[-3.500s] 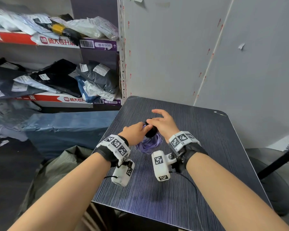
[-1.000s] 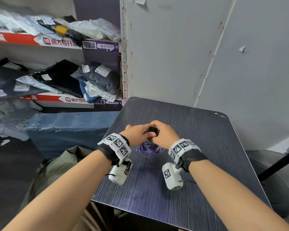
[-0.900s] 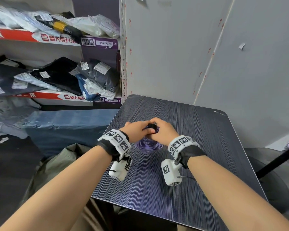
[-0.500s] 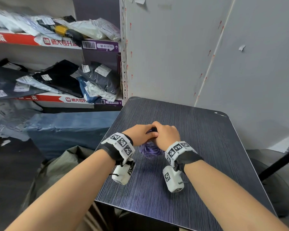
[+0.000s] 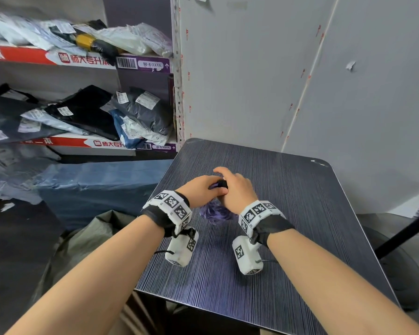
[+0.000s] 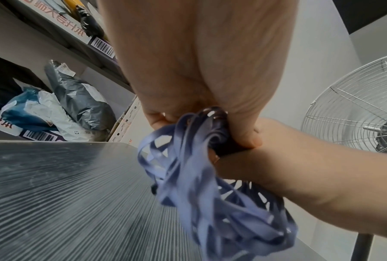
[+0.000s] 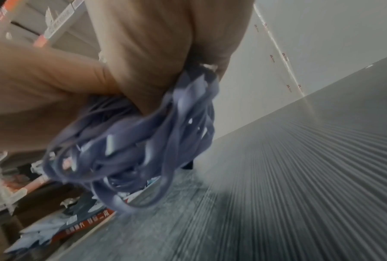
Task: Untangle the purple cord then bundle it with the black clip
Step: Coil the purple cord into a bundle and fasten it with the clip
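The purple cord (image 5: 215,213) hangs as a loose bunch of flat loops below my two hands, just above the middle of the dark table (image 5: 300,213). My left hand (image 5: 209,187) grips the gathered top of the loops. My right hand (image 5: 229,186) presses against it from the right and pinches the black clip (image 5: 222,183), which shows only as a small dark patch between the thumbs. In the left wrist view the cord (image 6: 210,185) fans out under the clip (image 6: 228,150). The right wrist view shows the cord (image 7: 143,141) blurred beneath the palm.
Shelves (image 5: 82,141) stacked with bagged parcels stand at the left, with a blue wrapped bundle (image 5: 102,184) below them. A grey wall (image 5: 276,81) runs behind the table. A standing fan (image 6: 355,106) is off to the right.
The right hand's spread fingers have curled in and both hands have pressed together over the clip. The cord bunch has stayed hanging under them.
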